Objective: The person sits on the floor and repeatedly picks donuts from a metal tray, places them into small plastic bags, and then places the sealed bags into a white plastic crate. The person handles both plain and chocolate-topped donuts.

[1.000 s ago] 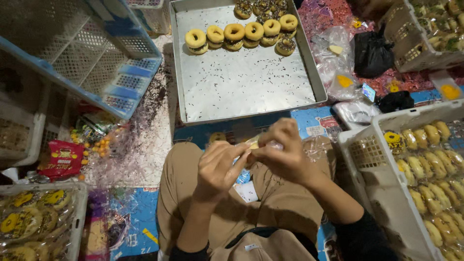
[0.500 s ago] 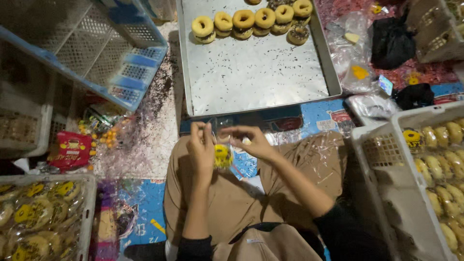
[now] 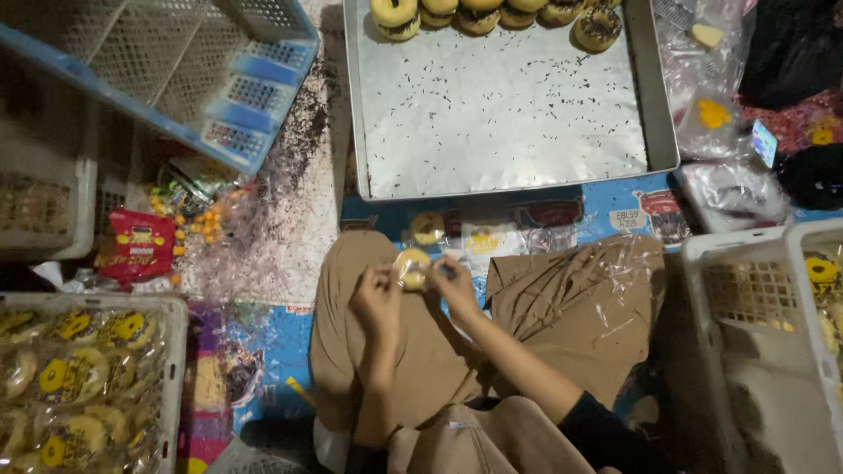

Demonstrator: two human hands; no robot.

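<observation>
A small round yellow pastry in a clear wrapper (image 3: 411,268) is pinched between both my hands above my lap. My left hand (image 3: 378,294) grips its left side and my right hand (image 3: 452,283) grips its right side. I sit cross-legged in tan trousers. Ahead lies a large metal tray (image 3: 500,132) dusted with dark crumbs, with a row of glazed doughnuts (image 3: 492,13) along its far edge. Another wrapped pastry (image 3: 428,228) lies on the floor just past my knees.
A white crate of wrapped pastries (image 3: 79,386) stands at my left, and a white crate (image 3: 773,333) at my right. An upturned white and blue crate (image 3: 176,79) sits far left. A red snack packet (image 3: 136,246) and clear plastic bags (image 3: 729,184) lie about.
The view has tilted down, so the tray sits higher in frame. My hands have drawn closer together and nearer my lap, still holding the wrapped pastry.
</observation>
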